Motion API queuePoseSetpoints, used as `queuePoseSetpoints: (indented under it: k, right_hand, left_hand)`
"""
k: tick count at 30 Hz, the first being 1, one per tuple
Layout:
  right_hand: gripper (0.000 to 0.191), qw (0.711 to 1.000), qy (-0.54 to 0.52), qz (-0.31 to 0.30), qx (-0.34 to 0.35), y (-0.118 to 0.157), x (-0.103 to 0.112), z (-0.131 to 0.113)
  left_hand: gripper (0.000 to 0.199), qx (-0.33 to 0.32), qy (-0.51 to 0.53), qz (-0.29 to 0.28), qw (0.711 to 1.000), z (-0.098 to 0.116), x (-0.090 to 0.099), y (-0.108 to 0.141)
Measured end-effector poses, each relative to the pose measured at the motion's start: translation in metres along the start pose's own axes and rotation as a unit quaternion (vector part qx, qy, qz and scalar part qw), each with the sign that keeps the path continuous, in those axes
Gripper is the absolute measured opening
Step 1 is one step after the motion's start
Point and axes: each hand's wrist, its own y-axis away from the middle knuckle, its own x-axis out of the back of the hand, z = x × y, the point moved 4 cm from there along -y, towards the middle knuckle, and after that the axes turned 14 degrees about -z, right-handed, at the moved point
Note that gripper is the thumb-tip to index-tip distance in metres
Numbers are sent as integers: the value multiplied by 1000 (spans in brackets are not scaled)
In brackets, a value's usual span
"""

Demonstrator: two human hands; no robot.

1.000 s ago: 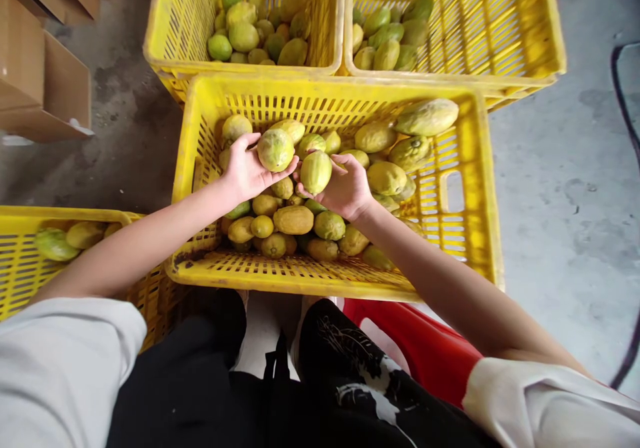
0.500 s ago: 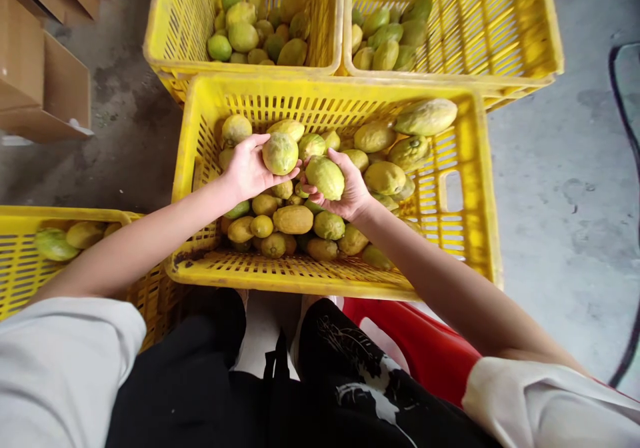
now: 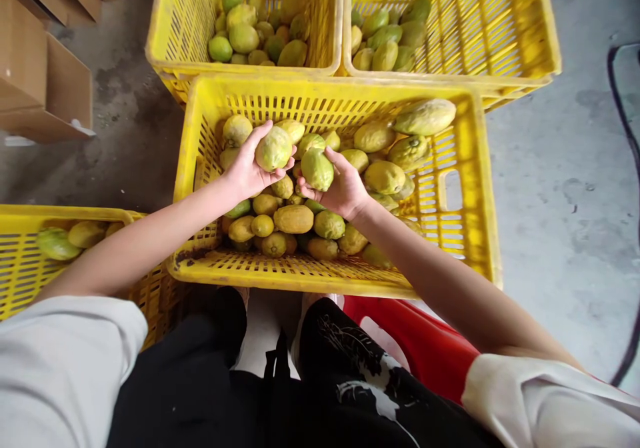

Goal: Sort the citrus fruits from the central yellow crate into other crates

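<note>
My left hand (image 3: 250,168) holds a yellow-green papaya (image 3: 273,149), thumb over its far side and fingers curled beneath. A greener papaya (image 3: 317,169) rests in the fingers of my right hand (image 3: 345,188), its rounded end turned up. Both hands are over the left half of a yellow slatted crate (image 3: 330,283), and the two fruits are a small gap apart. Below them lie several more papayas (image 3: 293,219), mostly yellow. A long pale papaya (image 3: 426,117) lies at the crate's far right. The palms are partly hidden by the fruits.
Two more yellow crates, a left one (image 3: 240,70) and a right one (image 3: 450,75), stand beyond, each with papayas. Another crate (image 3: 60,213) is at the left. Cardboard boxes (image 3: 70,88) stand on the floor, a red stool (image 3: 425,341) is by my leg, and a black cable (image 3: 625,115) lies right.
Both papayas have been turned in my hands and now show different sides. Each fruit has shifted slightly left. The crates and the other fruit are the same.
</note>
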Motion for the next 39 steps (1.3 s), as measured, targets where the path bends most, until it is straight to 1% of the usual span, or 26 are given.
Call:
queuePoseSetpoints:
  k: [4,6,10,13,15,19,22,24,26,30,32,35,39]
  right_hand:
    - [34,999,15,24,-27,2,2,2]
    - [34,998,41,23,-38,3,0,4]
    - [25,995,97,-13,-29,7,-10,2]
    - [23,994,100,-41,-36,17,-13,-2]
    - [21,994,93,-41,-28,28,-12,-6]
    - [19,995,99,-13,14,53,-3,-12]
    - [20,993,103,21,53,64,2,-17]
    - [20,991,109,32,64,65,3,-20]
    - [21,992,110,33,59,63,3,-23]
    - [29,995,87,38,40,60,11,-21]
    - [31,995,87,51,24,59,19,-17]
    - [32,991,104,89,0,58,31,-10]
    - [29,984,126,124,-12,57,37,-5]
  left_hand:
    - [39,16,3,11,1000,-2,2,0]
    - [38,18,7,19,1000,-2,3,1]
    - [43,9,18,25,999,-2,5,4]
    - [47,12,38,33,999,-3,6,6]
    - [44,13,44,40,998,-4,6,8]
    - [30,-5,32,40,999,-6,0,9]
    - [23,21,0,34,999,-10,-5,9]
    - [18,44,-25,33,998,-14,-7,10]
    - [16,60,-47,29,997,-17,-8,11]
    - [18,95,-78,23,992,-30,-10,19]
    - [16,118,-82,42,989,-39,-9,24]
    - [13,147,-86,85,982,-49,-6,29]
    - [15,175,-81,124,973,-53,-1,27]
